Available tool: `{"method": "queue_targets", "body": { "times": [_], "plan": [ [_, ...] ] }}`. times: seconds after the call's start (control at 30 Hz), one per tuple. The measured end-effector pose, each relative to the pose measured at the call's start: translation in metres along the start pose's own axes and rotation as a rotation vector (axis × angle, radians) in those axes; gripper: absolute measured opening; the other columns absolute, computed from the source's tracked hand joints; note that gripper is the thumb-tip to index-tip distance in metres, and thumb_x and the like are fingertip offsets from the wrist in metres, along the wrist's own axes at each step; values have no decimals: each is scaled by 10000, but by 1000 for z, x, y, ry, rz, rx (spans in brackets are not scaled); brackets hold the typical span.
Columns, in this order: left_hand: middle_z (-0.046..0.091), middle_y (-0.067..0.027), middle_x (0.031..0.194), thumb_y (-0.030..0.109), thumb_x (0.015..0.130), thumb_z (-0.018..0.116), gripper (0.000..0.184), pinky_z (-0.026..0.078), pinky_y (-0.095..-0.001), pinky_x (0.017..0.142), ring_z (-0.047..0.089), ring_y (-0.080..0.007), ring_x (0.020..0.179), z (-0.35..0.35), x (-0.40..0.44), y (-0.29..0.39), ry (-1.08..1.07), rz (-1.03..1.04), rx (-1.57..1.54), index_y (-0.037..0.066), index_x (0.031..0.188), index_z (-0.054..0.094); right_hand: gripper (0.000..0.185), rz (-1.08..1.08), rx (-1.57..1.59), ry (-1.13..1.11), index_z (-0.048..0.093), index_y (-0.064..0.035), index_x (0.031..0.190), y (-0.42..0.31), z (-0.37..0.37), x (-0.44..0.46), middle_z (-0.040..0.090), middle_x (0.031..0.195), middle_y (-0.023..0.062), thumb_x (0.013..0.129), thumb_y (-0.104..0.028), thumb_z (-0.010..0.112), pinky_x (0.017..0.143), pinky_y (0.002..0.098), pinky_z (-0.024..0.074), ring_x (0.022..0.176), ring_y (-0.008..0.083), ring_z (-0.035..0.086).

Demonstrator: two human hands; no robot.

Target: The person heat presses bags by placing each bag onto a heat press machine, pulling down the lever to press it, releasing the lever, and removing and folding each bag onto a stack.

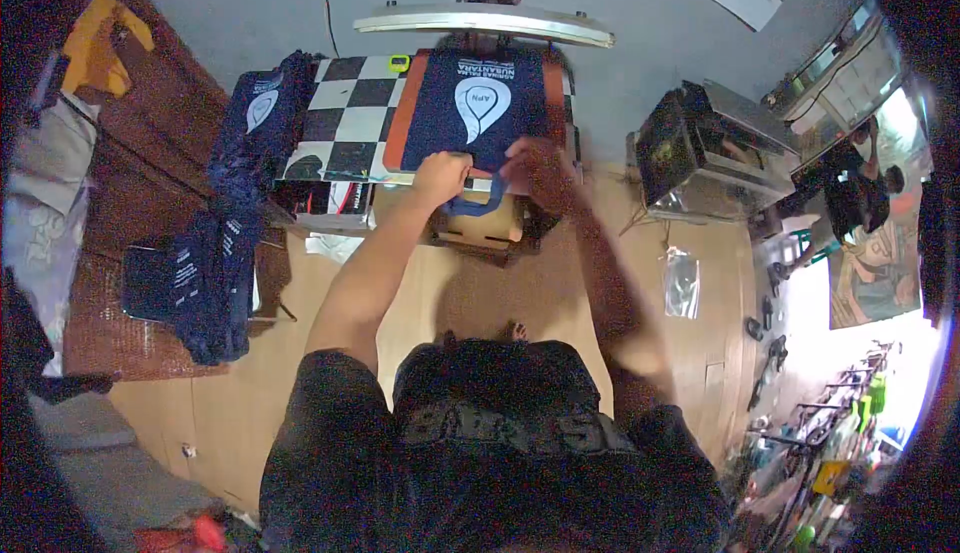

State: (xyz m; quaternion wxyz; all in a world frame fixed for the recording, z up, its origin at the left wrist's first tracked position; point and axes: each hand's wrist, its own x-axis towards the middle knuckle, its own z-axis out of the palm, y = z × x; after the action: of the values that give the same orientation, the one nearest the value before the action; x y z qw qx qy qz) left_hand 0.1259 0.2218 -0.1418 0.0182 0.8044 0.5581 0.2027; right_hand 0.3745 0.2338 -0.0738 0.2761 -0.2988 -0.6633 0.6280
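A dark blue printed cloth (pixel 489 83) with a white logo lies flat over an orange-edged board (pixel 405 118) on the checkered table. At the board's near edge, my left hand (pixel 443 178) is closed on the edge of the blue cloth. My right hand (pixel 537 171) is at the same edge, a little to the right, blurred, and what its fingers do is unclear. Between and below the hands hangs a loop of blue cloth (pixel 474 206), in front of a cardboard box (pixel 485 228).
Folded blue garments (pixel 265 113) lie at the table's left end; more hang over a chair (pixel 148 278). A long light-coloured bar (pixel 485 25) spans above the board. A glass-sided machine (pixel 690 153) stands at right. A yellow timer (pixel 400 63) sits on the checkered surface (pixel 345 103).
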Motion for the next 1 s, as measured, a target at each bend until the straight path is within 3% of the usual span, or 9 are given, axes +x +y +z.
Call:
{"method": "queue_targets", "body": {
  "times": [0.13, 0.37, 0.47, 0.63, 0.73, 0.77, 0.83, 0.93, 1.0],
  "plan": [
    [662, -155, 809, 152, 831, 569, 100, 526, -491, 661, 656, -358, 746, -7, -4, 3, 55, 9, -18, 84, 819, 641, 363, -225, -641, 277, 576, -29, 1101, 52, -13, 15, 617, 1081, 178, 852, -278, 666, 825, 465, 496, 1025, 334, 600],
    [662, -163, 762, 160, 814, 584, 105, 523, -475, 611, 659, -350, 694, -22, -19, 28, 133, 23, -51, 79, 776, 639, 602, -114, -934, 671, 496, -42, 1237, 170, -70, 41, 656, 1048, 135, 805, -413, 689, 785, 414, 523, 935, 293, 635],
    [669, -144, 823, 171, 826, 608, 127, 523, -473, 737, 650, -355, 789, -24, -27, 37, 118, -23, -154, 49, 834, 646, 710, 60, -1031, 685, 470, -45, 1280, 206, -87, 47, 668, 1058, 127, 769, -475, 711, 777, 409, 532, 918, 294, 647],
    [673, -151, 856, 173, 803, 658, 129, 522, -439, 757, 653, -354, 805, -35, -36, 34, 153, 116, -250, 45, 817, 654, 729, 261, -1157, 606, 473, -68, 1298, 155, -63, 27, 665, 1072, 135, 738, -449, 741, 789, 426, 532, 933, 316, 646],
    [664, -168, 827, 146, 765, 705, 116, 511, -416, 761, 650, -328, 783, -38, -41, 27, 707, -166, -155, 53, 789, 639, 521, 49, -982, 704, 549, -78, 1198, 113, -40, 0, 647, 988, 140, 755, -294, 716, 764, 434, 521, 929, 336, 637],
    [664, -168, 827, 146, 765, 705, 116, 511, -416, 761, 650, -328, 783, -29, -47, 17, 707, -165, -154, 53, 789, 639, 424, -61, -874, 752, 587, -80, 1147, 107, -36, -3, 638, 946, 143, 764, -222, 701, 750, 437, 516, 926, 345, 632],
    [667, -145, 839, 130, 780, 716, 138, 507, -406, 741, 658, -278, 747, -3, -62, -5, 676, -845, -277, 20, 811, 639, 419, 1, -773, 734, 589, -88, 1139, 106, -37, -4, 637, 930, 127, 763, -232, 706, 748, 429, 516, 910, 335, 634],
    [667, -114, 826, 113, 786, 718, 142, 516, -393, 691, 659, -251, 759, 4, -67, -19, 428, -1064, -806, 6, 831, 635, 408, 124, -576, 689, 594, -102, 1122, 118, -45, -7, 635, 896, 94, 763, -252, 716, 742, 414, 517, 876, 316, 638],
    [667, -99, 820, 104, 789, 719, 145, 521, -387, 666, 660, -237, 765, 1, -71, -27, 289, -1154, -1070, 0, 842, 633, 357, -29, -622, 753, 601, -111, 1103, 137, -50, -3, 633, 885, 62, 792, -255, 704, 738, 391, 519, 831, 270, 637]
  ]
}}
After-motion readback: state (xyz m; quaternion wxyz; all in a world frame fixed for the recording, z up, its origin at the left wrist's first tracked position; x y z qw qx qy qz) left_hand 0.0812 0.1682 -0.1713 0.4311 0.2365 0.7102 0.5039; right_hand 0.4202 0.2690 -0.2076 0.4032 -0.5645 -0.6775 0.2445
